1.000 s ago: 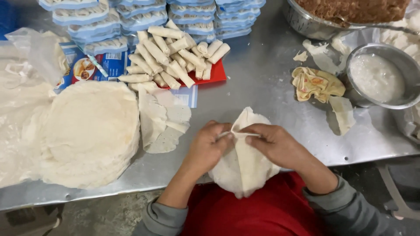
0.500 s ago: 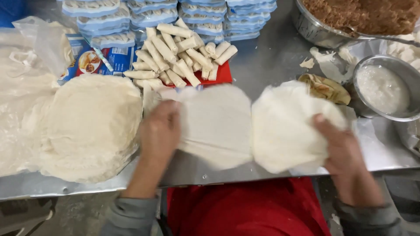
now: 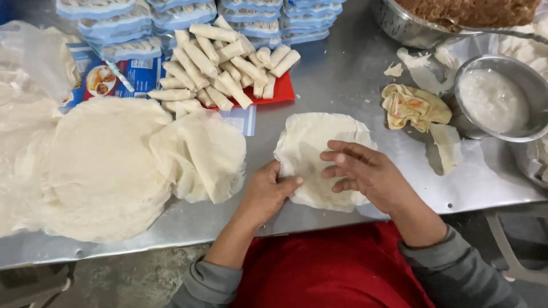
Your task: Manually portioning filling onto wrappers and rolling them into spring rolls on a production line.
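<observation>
I see round wrapper sheet (image 3: 311, 142) lying flat on steel table (image 3: 342, 74), near front edge. My left hand (image 3: 268, 191) rests on sheet's lower left edge, fingers loosely curled, pressing, grasping nothing. My right hand (image 3: 365, 171) lies over sheet's right half, fingers spread flat, unclenched. Loose wrappers (image 3: 200, 154) just left of sheet, overlapping big wrapper stack (image 3: 97, 171). Rolled spring rolls (image 3: 222, 63) piled behind on red tray (image 3: 282, 91). Bowl of white paste (image 3: 496, 97) far right.

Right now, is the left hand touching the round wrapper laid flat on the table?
Touching. The head view shows the left hand with its fingers resting on the near-left edge of the wrapper, no gap between them.
</observation>
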